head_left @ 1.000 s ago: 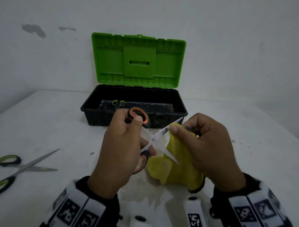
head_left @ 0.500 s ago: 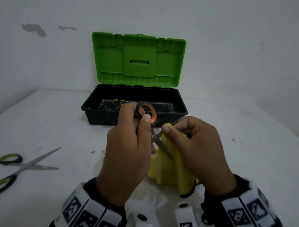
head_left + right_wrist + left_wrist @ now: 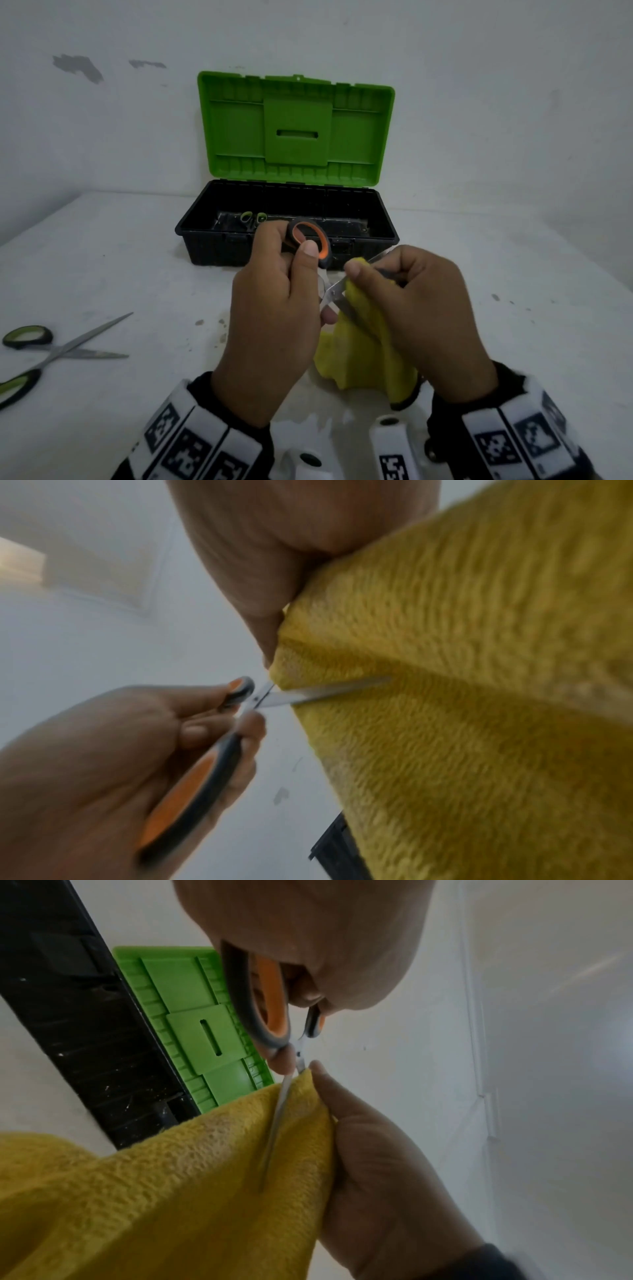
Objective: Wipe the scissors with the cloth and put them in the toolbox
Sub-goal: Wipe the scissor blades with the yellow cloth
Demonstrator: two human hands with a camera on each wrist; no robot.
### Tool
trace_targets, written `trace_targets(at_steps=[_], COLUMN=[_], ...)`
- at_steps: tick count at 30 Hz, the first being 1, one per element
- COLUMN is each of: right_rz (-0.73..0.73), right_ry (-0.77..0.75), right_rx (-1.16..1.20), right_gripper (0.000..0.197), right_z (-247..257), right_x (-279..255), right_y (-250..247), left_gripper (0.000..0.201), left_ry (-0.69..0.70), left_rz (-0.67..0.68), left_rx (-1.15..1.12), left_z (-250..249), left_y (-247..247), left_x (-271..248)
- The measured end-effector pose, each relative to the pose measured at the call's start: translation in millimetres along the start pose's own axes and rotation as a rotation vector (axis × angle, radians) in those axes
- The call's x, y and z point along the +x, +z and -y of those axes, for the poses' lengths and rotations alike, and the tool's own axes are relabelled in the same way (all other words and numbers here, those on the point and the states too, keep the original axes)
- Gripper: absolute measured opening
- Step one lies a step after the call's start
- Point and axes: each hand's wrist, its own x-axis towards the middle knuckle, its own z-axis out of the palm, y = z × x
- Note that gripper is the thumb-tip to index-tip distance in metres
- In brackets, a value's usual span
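My left hand (image 3: 274,308) grips the orange-and-black handles of a pair of scissors (image 3: 310,243), held above the table in front of the toolbox. The blades (image 3: 334,291) are spread, one pointing toward my right hand. My right hand (image 3: 411,308) pinches a yellow cloth (image 3: 363,349) around the upper blade close to the pivot. The left wrist view shows the cloth (image 3: 171,1191) folded over the blade (image 3: 281,1110). The right wrist view shows the blade (image 3: 308,693) entering the cloth (image 3: 462,696). The toolbox (image 3: 219,246) stands open behind, green lid (image 3: 294,130) raised.
Another pair of scissors with green-and-black handles (image 3: 51,349) lies open on the white table (image 3: 120,257) at the left. Small green-handled scissors (image 3: 251,216) lie inside the toolbox. A white wall rises right behind the box.
The left hand has lifted and turned the scissors, so the orange handle ring stands higher. The right hand with the cloth slid along the blade toward the pivot.
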Motion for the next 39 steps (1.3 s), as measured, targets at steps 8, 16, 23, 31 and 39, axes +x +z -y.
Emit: trace_targets(at_steps=[8, 16, 23, 31, 39], right_rz=[-0.049, -0.094, -0.086, -0.079, -0.209], right_ry=[0.029, 0.029, 0.047, 0.034, 0.121], right_rx=[-0.041, -0.028, -0.015, 0.042, 0.058], right_gripper=[0.031, 0.031, 0.034, 0.034, 0.042], right_z=[-4.8, -5.2, -6.6, -6.5, -26.8], right_x=[7.5, 3.9, 4.3, 2.2, 22.9], right_y=[-5.9, -4.3, -6.4, -6.4, -25.2], left_gripper=[0.01, 0.008, 0.007, 0.008, 0.008], left_ry=[-0.001, 0.069, 0.085, 0.095, 0.037], left_rz=[0.015, 0.006, -0.007, -0.013, -0.016], left_rx=[-0.012, 0.034, 0.032, 0.014, 0.033], left_z=[-0.3, -1.7, -1.3, -2.8, 4.5], left_y=[-0.1, -0.2, -4.1, -8.7, -10.9], left_x=[-0.9, -3.5, -5.5, -5.9, -5.4])
